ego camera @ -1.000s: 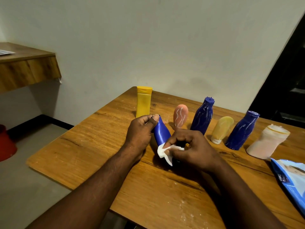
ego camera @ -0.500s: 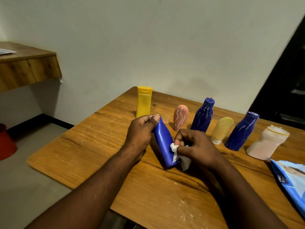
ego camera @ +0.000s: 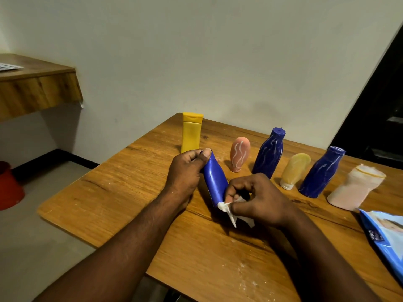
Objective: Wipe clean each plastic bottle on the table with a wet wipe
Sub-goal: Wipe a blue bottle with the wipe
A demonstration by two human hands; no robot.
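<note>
Wooden table (ego camera: 109, 199) against a pale wall, and we're working mid-table. Our left hand (ego camera: 185, 175) curls round the top end of a smooth dark-blue plastic bottle (ego camera: 214, 182), tilted with its base toward the near edge. Our right hand (ego camera: 259, 197) pinches a crumpled white wet wipe (ego camera: 226, 208) against the bottle's lower side. A row of six other plastic bottles (ego camera: 269, 153) stands along the far edge, and a blue wipe packet (ego camera: 386, 232) lies at the right edge.

Wooden shelf (ego camera: 37, 90) fixed to pale wall (ego camera: 218, 51) at upper L, w/ a sheet of paper (ego camera: 8, 66) lying on top near its L end. Red bucket (ego camera: 8, 188) on grey floor (ego camera: 43, 247) at far L, below shelf, partly cut off by frame. Black skirting (ego camera: 54, 158) runs along wall base. Dark door area (ego camera: 381, 105) at R edge, too dark for detail
</note>
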